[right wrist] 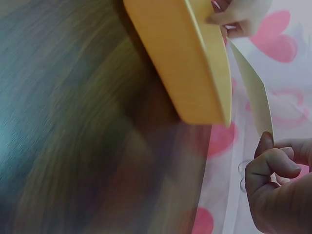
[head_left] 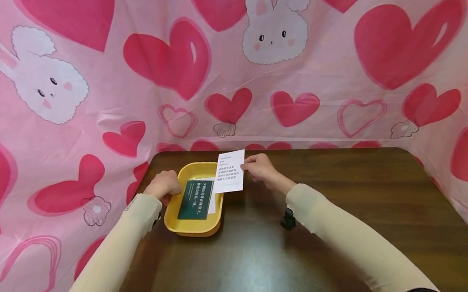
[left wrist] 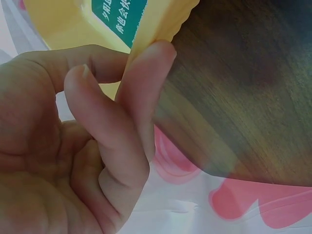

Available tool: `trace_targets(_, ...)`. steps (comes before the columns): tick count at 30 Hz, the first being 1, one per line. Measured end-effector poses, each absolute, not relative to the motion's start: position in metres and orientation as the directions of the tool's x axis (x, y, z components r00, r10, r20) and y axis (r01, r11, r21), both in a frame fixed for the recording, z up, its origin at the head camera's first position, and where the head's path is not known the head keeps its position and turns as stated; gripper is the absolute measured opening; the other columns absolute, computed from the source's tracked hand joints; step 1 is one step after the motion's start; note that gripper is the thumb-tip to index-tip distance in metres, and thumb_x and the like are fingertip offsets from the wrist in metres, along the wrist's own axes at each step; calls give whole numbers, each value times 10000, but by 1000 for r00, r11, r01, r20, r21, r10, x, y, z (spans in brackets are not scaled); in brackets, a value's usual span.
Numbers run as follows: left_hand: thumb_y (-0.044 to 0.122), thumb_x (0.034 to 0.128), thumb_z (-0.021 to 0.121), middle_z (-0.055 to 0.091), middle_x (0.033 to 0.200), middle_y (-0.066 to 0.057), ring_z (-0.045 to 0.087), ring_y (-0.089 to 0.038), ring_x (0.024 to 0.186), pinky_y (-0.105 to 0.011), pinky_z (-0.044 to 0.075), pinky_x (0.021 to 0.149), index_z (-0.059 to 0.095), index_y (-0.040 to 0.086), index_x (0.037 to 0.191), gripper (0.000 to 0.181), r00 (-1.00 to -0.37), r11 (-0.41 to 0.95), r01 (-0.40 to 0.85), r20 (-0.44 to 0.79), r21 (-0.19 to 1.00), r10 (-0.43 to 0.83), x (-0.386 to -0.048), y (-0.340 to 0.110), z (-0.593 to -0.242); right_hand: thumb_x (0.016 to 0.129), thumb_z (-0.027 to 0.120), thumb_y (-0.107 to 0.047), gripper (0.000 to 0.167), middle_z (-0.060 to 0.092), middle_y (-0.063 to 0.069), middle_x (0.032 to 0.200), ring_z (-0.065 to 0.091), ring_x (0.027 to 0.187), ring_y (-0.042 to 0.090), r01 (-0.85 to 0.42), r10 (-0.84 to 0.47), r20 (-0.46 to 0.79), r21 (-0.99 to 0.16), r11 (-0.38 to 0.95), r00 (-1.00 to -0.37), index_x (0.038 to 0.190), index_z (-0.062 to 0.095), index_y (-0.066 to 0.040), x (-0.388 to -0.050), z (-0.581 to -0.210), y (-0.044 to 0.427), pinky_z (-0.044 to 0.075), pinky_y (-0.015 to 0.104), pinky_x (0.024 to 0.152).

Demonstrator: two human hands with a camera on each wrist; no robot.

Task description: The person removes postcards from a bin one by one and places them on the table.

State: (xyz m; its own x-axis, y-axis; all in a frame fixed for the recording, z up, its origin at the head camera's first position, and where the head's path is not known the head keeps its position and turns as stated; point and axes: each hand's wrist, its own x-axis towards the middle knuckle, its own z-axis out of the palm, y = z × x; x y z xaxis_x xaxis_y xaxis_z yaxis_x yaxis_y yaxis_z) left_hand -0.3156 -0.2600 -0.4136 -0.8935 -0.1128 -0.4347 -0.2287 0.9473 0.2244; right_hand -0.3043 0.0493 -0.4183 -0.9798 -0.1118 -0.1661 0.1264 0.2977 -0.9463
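A yellow plastic tray [head_left: 195, 228] stands on the table, its left rim pinched between the thumb and fingers of my left hand [head_left: 163, 185]. The left wrist view shows that hand [left wrist: 112, 126] gripping the rim closely. Inside the tray lies a dark green card [head_left: 195, 200] with white writing, on top of a white card [head_left: 211, 206]. My right hand [head_left: 259, 168] pinches the right edge of another white card [head_left: 231, 171] with black print, held over the tray's right rim. In the right wrist view this card [right wrist: 254, 90] is seen nearly edge-on, raised above the tray.
The dark brown wooden table [head_left: 327, 230] extends to the right and toward me. A pink cloth [head_left: 228, 73] with hearts and rabbits hangs behind the table and along its sides. A black band-like object [head_left: 288, 219] hangs at my right wrist.
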Motion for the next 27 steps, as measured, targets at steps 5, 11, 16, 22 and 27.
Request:
trace_targets(5, 128, 822, 765, 642, 819, -204, 667, -290, 532, -344, 584, 522, 607, -73, 1102, 380, -900, 951, -220, -422, 219, -111, -308, -257, -407, 1006, 670, -141, 266, 576, 46, 774, 449, 591, 146, 154, -121, -193, -949, 274, -974, 1186, 701, 52, -305, -420, 68, 407, 265, 540)
trace_targets(11, 133, 836, 765, 648, 836, -202, 671, -284, 541, -331, 586, 538, 605, -71, 1123, 386, -899, 947, -226, -423, 226, -114, -308, -258, -409, 1008, 666, -147, 288, 560, 42, 779, 430, 572, 125, 172, -96, -208, -941, 290, -973, 1215, 691, 51, -309, -430, 86, 388, 244, 519)
trace_targets(16, 129, 836, 752, 649, 798, -203, 672, -286, 528, -336, 584, 524, 609, -81, 1085, 355, -902, 949, -221, -418, 224, -111, -309, -260, -414, 1004, 670, -161, 275, 604, 98, 859, 440, 590, 144, 190, -73, -225, -927, 324, -972, 1196, 708, 32, -309, -440, 98, 386, 267, 522)
trace_targets(22, 119, 835, 753, 641, 806, -209, 672, -291, 530, -347, 588, 525, 597, -83, 1099, 367, -900, 950, -221, -422, 220, -111, -310, -257, -412, 1013, 660, -172, 286, 566, 51, 734, 435, 590, 139, 219, -69, -256, -915, 338, -964, 1218, 698, 24, -311, -451, 112, 369, 265, 515)
trace_targets(27, 116, 836, 752, 643, 803, -211, 672, -288, 525, -348, 589, 526, 595, -84, 1103, 369, -897, 952, -221, -426, 211, -113, -311, -257, -410, 1010, 656, -165, 283, 516, 26, 690, 438, 588, 141, 227, -69, -269, -904, 361, -961, 1209, 695, 32, -313, -455, 116, 365, 263, 510)
